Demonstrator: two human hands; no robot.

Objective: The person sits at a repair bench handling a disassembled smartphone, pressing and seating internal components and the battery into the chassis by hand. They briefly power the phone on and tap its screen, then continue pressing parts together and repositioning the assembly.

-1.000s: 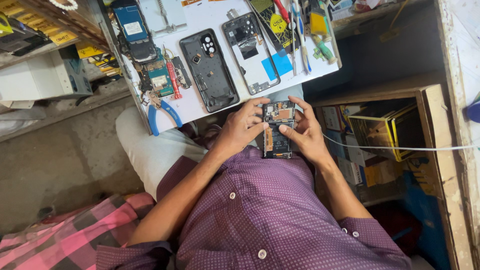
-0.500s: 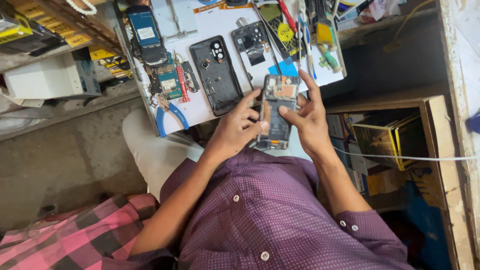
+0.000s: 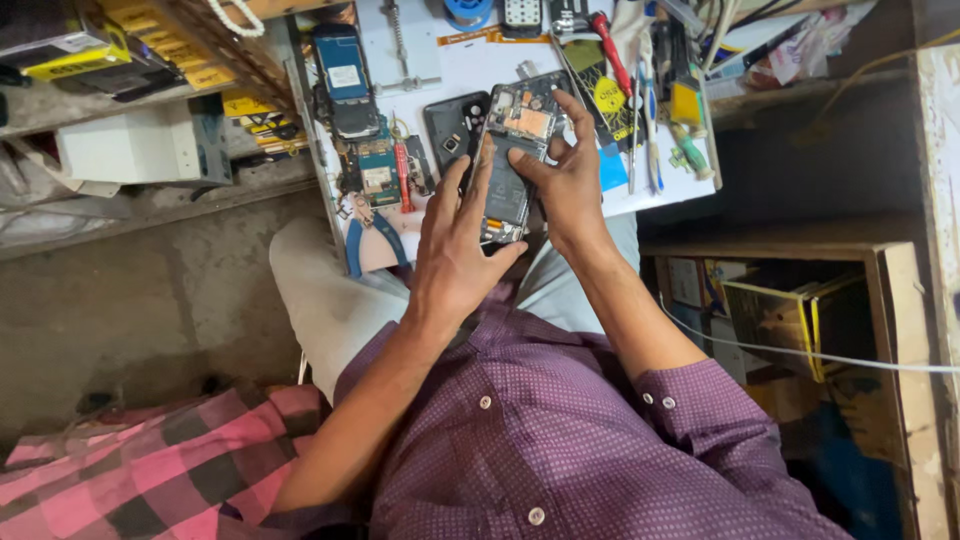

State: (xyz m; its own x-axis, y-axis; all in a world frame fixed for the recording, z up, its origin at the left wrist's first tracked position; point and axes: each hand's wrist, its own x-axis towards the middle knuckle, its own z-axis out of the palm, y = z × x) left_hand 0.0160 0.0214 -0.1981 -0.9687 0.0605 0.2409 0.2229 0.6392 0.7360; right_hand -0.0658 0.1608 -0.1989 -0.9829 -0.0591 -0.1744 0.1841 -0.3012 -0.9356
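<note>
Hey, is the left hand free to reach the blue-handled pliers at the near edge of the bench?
Probably not right away. The pliers lie uncovered just left of the left hand, but that hand is pressed against the opened phone that the right hand grips, so it would have to let go first.

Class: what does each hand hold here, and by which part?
Both hands grip the opened phone: right hand along its right edge, left hand fingers along its left edge.
</note>
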